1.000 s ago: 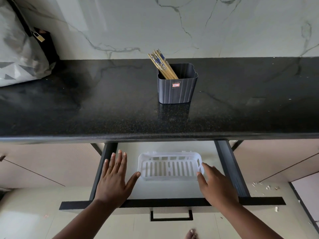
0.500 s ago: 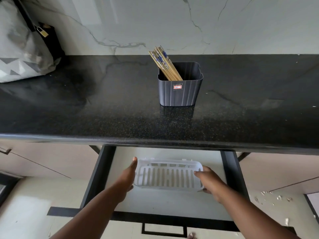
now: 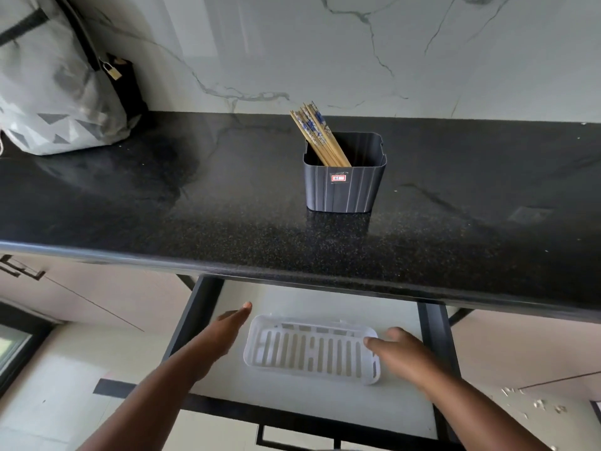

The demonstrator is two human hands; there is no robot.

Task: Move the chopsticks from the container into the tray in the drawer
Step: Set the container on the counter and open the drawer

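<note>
A bundle of wooden chopsticks with blue-patterned tops leans to the left inside a dark grey ribbed container on the black countertop. Below, the drawer stands pulled out, with an empty white slotted tray lying on its pale floor. My left hand hovers flat just left of the tray, fingers extended, apart from it. My right hand rests at the tray's right end, fingertips touching its rim. Neither hand holds anything.
A grey patterned backpack with a small padlock sits at the counter's back left against the marble wall. The counter's front edge overhangs the back of the drawer. Small white debris lies on the floor at the right.
The tray has slid forward in the drawer. My left hand has come off the tray's left end and opened flat beside it. The camera has shifted closer and leftward.
</note>
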